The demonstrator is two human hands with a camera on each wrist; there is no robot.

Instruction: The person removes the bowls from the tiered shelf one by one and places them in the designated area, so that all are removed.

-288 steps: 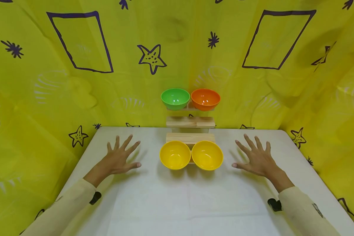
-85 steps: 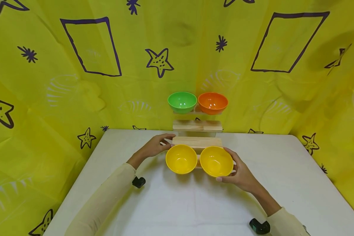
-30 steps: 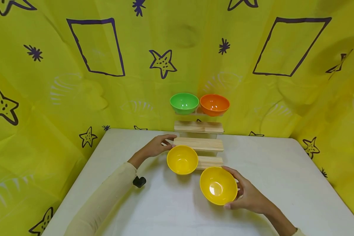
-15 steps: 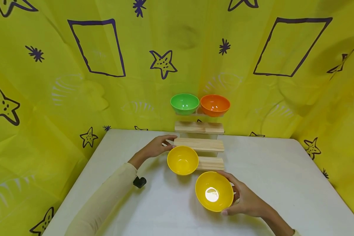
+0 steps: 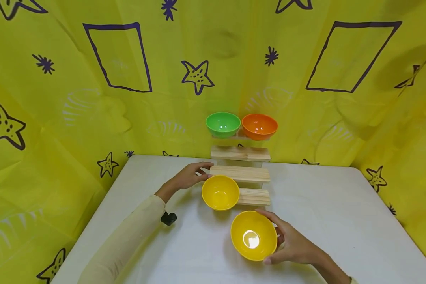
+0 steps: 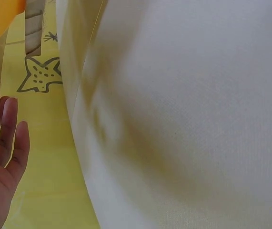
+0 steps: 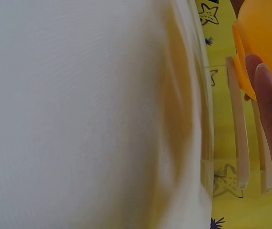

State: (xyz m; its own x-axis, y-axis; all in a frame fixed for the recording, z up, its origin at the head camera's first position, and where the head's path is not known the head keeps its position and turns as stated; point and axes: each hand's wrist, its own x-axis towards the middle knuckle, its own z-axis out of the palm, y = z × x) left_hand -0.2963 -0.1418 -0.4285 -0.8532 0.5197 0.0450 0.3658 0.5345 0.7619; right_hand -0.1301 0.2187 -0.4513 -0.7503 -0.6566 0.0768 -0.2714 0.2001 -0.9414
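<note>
My right hand (image 5: 292,243) grips a yellow bowl (image 5: 246,225) by its right side, fingers behind and thumb at the near rim. The bowl is in front of a stepped wooden stand (image 5: 255,196), tilted toward the head camera. In the right wrist view this bowl (image 7: 269,38) looks orange beside the fingers (image 7: 268,95). My left hand (image 5: 187,176) holds the left end of a stand plank (image 5: 241,172) between thumb and fingers. A second yellow bowl (image 5: 220,193) sits on the lowest step's left part, close to the left thumb.
On the top step stand a green bowl (image 5: 223,125) and an orange bowl (image 5: 260,127), side by side. A white cloth (image 5: 184,252) covers the table. Behind and beside it hangs a yellow curtain (image 5: 163,106) with star drawings.
The right hand has lifted the right yellow bowl off the lowest step and drawn it nearer and slightly left. The left hand stays at the stand's left end.
</note>
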